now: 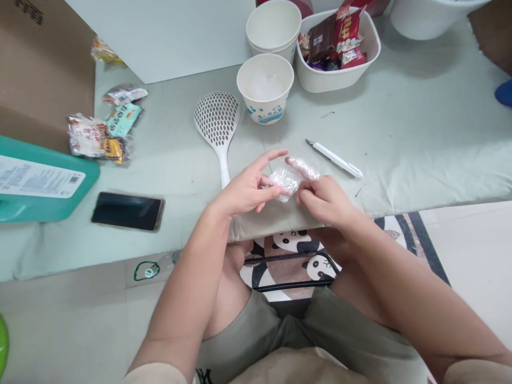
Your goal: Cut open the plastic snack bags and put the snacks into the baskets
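Between the thumb and fingers of my left hand [250, 186] is a crumpled bunch of clear plastic film [285, 182]; its index finger stretches out above the bunch. My right hand [326, 196] points its index finger toward the left hand, and shiny clear film [304, 168] covers that finger, leaving the tip bare. The other right fingers are curled in, and I cannot see what, if anything, they grip. Both hands are over the table's near edge. A white slotted skimmer [217, 120] lies beyond my left hand, and a white pen [334, 158] beyond my right.
A paper cup [267, 109] with whitish contents stands before stacked cups [273, 24] and a white tub [338, 79] of packaged snacks. Leftward are a phone [127, 210], snack packets [122, 120], a green jug [80, 165] and a cardboard box [44, 69]. A panda-patterned surface [288, 266] shows below.
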A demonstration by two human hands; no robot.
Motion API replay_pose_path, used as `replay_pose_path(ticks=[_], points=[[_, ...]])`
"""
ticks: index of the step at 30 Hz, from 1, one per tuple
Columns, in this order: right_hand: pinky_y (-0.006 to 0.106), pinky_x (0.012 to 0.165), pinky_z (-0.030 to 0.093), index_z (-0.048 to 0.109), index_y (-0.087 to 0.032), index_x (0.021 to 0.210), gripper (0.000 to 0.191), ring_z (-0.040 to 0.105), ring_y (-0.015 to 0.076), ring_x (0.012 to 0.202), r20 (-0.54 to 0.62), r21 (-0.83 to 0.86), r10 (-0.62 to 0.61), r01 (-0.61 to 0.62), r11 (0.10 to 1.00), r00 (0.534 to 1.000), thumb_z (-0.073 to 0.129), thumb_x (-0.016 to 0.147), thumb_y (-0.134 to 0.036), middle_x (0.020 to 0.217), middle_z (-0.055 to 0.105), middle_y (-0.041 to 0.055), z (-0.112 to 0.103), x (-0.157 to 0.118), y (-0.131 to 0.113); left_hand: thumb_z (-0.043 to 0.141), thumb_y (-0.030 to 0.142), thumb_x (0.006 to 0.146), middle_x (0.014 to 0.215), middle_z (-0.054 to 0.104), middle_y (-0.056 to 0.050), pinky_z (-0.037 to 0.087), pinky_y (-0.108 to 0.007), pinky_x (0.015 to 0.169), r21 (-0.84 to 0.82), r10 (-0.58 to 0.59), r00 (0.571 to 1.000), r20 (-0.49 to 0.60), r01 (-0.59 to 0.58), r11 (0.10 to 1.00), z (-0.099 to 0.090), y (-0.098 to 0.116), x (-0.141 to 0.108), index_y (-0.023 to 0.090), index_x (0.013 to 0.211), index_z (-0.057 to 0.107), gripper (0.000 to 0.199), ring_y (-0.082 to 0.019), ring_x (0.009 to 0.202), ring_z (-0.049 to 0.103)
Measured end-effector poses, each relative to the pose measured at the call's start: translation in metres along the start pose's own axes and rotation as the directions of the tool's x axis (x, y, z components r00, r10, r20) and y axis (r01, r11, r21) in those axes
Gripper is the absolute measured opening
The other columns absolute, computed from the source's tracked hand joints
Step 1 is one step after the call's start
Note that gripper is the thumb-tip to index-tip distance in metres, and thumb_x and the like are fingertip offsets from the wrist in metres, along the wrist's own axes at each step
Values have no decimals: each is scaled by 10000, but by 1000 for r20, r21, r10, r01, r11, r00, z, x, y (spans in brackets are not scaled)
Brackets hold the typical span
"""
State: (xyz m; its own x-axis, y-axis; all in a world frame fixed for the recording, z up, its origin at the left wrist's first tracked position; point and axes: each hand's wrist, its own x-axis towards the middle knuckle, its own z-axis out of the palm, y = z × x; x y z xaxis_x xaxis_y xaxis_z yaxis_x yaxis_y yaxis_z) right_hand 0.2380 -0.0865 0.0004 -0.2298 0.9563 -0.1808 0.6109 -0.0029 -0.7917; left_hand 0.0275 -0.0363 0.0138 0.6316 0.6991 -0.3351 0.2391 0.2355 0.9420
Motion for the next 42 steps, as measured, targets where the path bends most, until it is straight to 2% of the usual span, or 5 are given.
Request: replay_pose_path(ticks=[11,16,22,33,42], points=[[289,573,305,473,-208,661,135,372,109,511,50,-53,-81,84,995,995,453,789,-245,520,399,-35,6,-1,-4,767,457,852,1469,661,-114,505,-186,498,-69,195,980,-28,-197,978,7,-2,-1,274,1393,635,586,-249,1119,731],[264,557,330,626,-180,764,187,395,97,512,151,152,-119,96,984,981,453,801,-239,539,436,-52,3,-2,-6,742,326,848,1400,697,-68,504,-182,512,92,125,992,-11,-123,988,8,-4,4,254,1333,703,492,-40,614,588],[269,549,351,591,-198,748,117,418,97,529,191,332,-135,66,941,972,499,806,-241,589,479,-46,2,-3,-6,759,387,847,1083,785,-57,485,-189,528,88,113,992,-54,-108,990,8,-3,5,195,1260,741,456,-64,599,591],[328,706,546,630,-215,1232,450,664,187,863,-315,341,-5,118,933,949,739,840,-408,1185,691,102,7,4,3,742,588,870,1091,760,-70,496,-213,529,42,49,971,-232,-40,998,-3,-13,12,196,1245,682,545,-61,532,624],[302,609,453,670,-201,842,119,560,131,618,-445,312,33,120,943,895,658,852,-319,697,654,-3,10,9,6,797,559,823,1117,788,-70,516,-196,624,26,105,964,-246,-102,994,2,-15,16,187,1128,746,484,-112,752,721]])
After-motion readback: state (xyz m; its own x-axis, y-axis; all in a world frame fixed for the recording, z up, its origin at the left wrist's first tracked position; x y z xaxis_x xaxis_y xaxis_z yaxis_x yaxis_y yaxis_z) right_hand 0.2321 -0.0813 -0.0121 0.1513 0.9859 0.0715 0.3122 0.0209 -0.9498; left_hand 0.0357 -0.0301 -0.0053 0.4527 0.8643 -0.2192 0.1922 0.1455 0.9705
